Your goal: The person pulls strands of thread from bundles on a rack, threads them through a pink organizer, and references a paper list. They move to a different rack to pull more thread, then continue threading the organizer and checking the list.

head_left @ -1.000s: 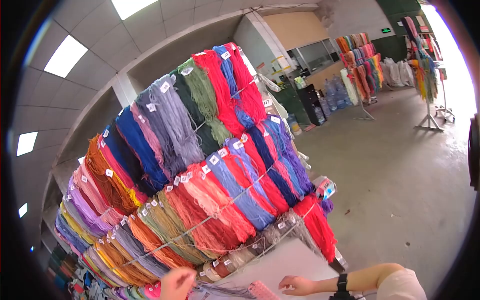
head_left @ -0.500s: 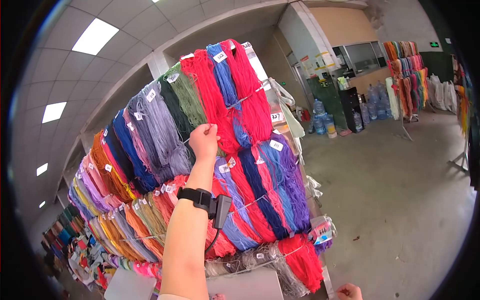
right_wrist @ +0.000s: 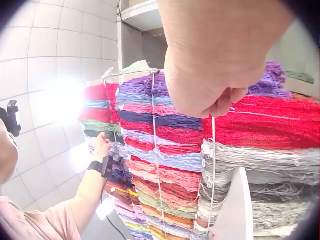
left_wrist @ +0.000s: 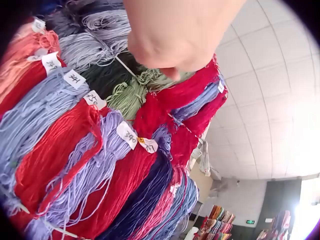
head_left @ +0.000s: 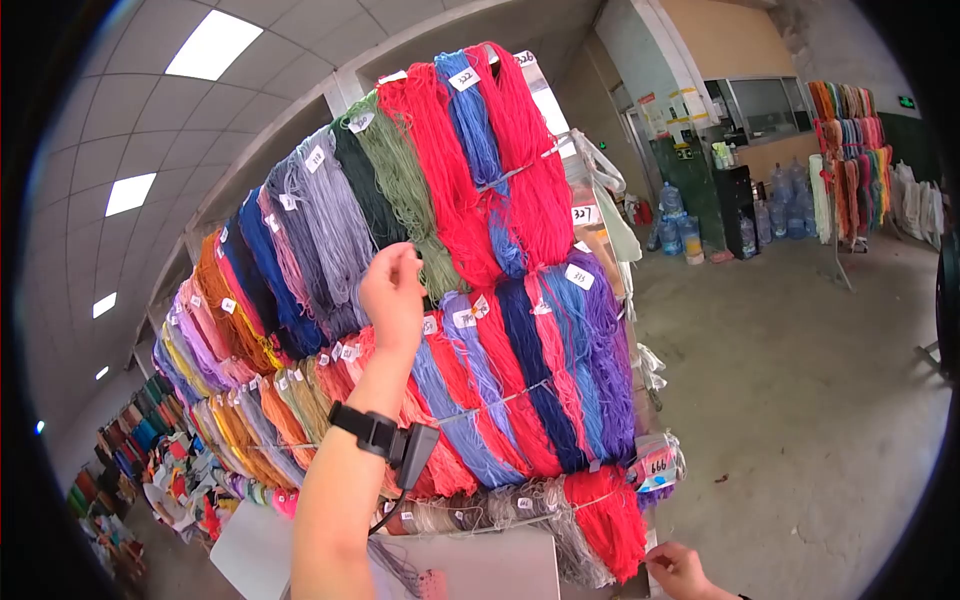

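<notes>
My left hand (head_left: 393, 290) is raised in front of the yarn rack, at the lower end of a green skein (head_left: 395, 165) and a dark green skein (head_left: 368, 190). Its fingers are curled, with the fingertips right at the yarn; I cannot tell whether they pinch a strand. In the left wrist view, the back of this hand covers part of the pale green yarn (left_wrist: 128, 100). Low at the rack's right end is my right hand (head_left: 680, 572), fingers loosely bent and nothing seen in them. Beside it hangs a red skein (head_left: 605, 525).
Tiers of coloured skeins carry white number tags, with thin rods (head_left: 510, 175) across them. A white board (head_left: 490, 565) stands below. Water bottles (head_left: 690, 235) and another yarn rack (head_left: 850, 150) are farther back on the right.
The left hand came up from low in front of the rack to the upper tier, then shifted from the red skein's edge to the green ones. The head view has turned.
</notes>
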Action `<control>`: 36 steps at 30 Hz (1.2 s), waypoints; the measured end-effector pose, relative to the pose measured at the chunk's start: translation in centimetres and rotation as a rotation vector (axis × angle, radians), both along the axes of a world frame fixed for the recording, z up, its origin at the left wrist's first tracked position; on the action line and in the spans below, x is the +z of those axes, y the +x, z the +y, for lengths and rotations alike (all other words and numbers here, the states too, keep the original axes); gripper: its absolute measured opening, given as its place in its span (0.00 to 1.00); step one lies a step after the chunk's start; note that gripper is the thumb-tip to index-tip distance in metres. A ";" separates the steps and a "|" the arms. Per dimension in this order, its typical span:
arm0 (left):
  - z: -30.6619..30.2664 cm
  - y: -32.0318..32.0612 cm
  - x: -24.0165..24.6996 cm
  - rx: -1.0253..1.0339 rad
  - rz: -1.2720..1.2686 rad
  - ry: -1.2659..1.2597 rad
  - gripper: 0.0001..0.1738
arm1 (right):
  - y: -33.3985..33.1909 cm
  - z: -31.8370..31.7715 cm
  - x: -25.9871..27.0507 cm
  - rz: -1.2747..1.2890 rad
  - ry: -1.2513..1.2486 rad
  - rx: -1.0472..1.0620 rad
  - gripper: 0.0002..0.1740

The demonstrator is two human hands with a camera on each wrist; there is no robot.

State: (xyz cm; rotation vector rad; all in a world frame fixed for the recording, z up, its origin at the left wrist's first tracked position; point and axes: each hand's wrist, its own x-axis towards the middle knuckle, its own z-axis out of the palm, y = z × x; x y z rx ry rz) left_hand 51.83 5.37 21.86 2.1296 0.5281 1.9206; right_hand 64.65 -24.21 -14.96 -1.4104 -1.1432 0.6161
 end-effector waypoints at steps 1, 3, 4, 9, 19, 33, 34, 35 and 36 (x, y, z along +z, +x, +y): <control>-1.2 0.5 -0.2 0.069 0.046 0.135 0.07 | 0.1 0.1 -0.2 -0.032 0.023 0.009 0.08; -3.6 2.2 -0.4 0.047 0.419 0.484 0.07 | -0.2 0.6 -1.2 -0.090 0.079 0.025 0.09; -4.2 3.8 -0.2 -0.009 0.457 0.682 0.05 | -0.4 0.7 -1.8 -0.039 0.083 0.015 0.08; 0.9 6.7 4.0 0.262 0.105 0.622 0.04 | 0.2 -1.2 -2.5 0.089 -0.063 0.017 0.06; 0.7 7.4 7.3 0.189 -0.109 0.251 0.08 | 1.4 -3.1 -4.5 0.206 -0.086 -0.086 0.05; -11.6 -9.8 -3.9 0.194 1.114 0.685 0.06 | -2.9 -1.5 -6.0 0.036 -0.109 0.085 0.05; -13.4 -13.8 -7.6 0.177 1.397 0.573 0.04 | -4.0 -0.8 -3.4 -0.017 -0.077 0.080 0.04; -15.8 -18.8 -11.3 0.135 1.605 0.395 0.05 | -4.7 -0.5 -2.5 -0.043 -0.045 0.102 0.04; -17.9 -25.2 -16.8 0.079 1.707 0.047 0.06 | -5.4 -0.2 -1.8 -0.071 -0.011 0.129 0.05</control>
